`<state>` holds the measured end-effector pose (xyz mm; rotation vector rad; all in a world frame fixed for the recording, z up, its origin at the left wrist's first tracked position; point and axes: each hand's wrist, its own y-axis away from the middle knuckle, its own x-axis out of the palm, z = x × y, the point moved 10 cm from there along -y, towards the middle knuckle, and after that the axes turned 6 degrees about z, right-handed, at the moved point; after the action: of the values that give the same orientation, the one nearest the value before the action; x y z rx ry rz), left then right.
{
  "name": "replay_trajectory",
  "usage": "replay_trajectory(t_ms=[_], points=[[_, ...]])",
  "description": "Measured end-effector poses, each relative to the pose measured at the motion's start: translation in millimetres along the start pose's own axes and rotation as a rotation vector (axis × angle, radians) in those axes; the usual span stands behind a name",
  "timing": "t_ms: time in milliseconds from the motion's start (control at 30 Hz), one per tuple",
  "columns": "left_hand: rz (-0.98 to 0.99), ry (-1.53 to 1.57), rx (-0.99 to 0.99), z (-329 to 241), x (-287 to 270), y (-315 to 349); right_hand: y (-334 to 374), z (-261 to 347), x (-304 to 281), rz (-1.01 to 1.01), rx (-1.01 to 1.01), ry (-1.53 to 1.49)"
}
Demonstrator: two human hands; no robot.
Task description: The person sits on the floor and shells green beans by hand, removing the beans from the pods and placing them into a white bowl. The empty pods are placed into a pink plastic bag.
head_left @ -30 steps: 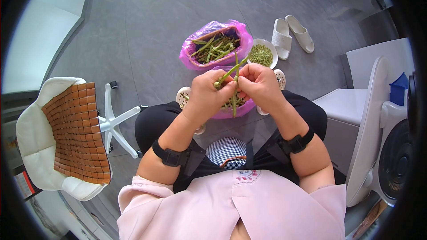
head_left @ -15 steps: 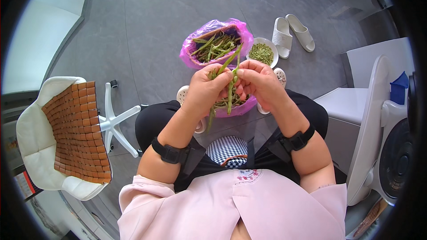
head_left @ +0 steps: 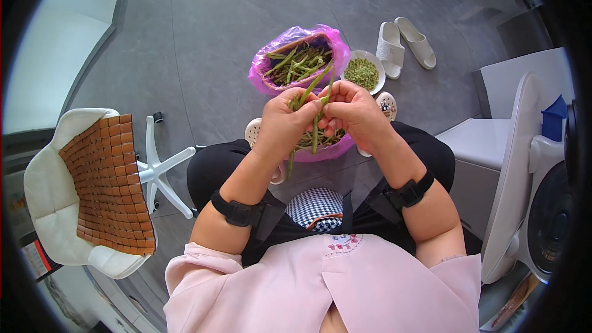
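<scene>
Fingers of my left hand (head_left: pixel 280 123) are wrapped around a few long green bean pods (head_left: pixel 316 139), while the thumb and fingertips of my right hand (head_left: pixel 359 116) pinch one of them, so both hands are grasping, close together over the ground between my feet. Largest around me is the white swivel chair (head_left: pixel 43 194) at my left, its seat covered with a brown woven mat (head_left: pixel 111 179). Beyond my hands sits the pink-purple bag (head_left: pixel 260 81), its mouth spread wide around a heap of unshelled pods (head_left: pixel 296 66). Nearer, partly hidden under my hands, is the lower pink bag (head_left: pixel 324 155), holding what look like brownish-green husks (head_left: pixel 306 142). White slides (head_left: pixel 390 50) stand to the right, past the white bowl (head_left: pixel 383 76), which is just beside the pink-purple bag. Smallest are the shelled beans (head_left: pixel 361 74), piled in that bowl. I judge the step in hand to be prising one pod apart at the pinch; whether its seam has given I cannot tell. Next, the work calls for a steady left hold and my right thumb running along the seam, easing the beans out without dropping any.
</scene>
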<state>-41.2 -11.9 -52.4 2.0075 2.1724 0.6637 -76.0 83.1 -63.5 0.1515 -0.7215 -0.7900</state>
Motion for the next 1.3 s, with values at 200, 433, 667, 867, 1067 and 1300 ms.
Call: replay_trajectory(t_ms=[200,433,667,867,1067,1300], points=[[-0.006,-0.056,0.014,0,0,-2,-2,-4,-5,0.007,0.015,-0.181],[0.059,0.096,-0.059,11,2,-5,-2,-1,-4,0.031,-0.021,-0.137],[0.083,-0.151,0.007,2,7,-3,-1,-3,-10,-0.042,0.013,0.002],[0.074,-0.392,0.131,-2,13,-4,0,-17,-26,-0.184,0.124,0.029],[0.024,-0.238,0.073,4,1,-9,0,-9,-21,-0.115,0.057,-0.048],[0.021,-0.077,0.044,-3,1,-7,2,-4,-17,-0.03,0.027,-0.048]])
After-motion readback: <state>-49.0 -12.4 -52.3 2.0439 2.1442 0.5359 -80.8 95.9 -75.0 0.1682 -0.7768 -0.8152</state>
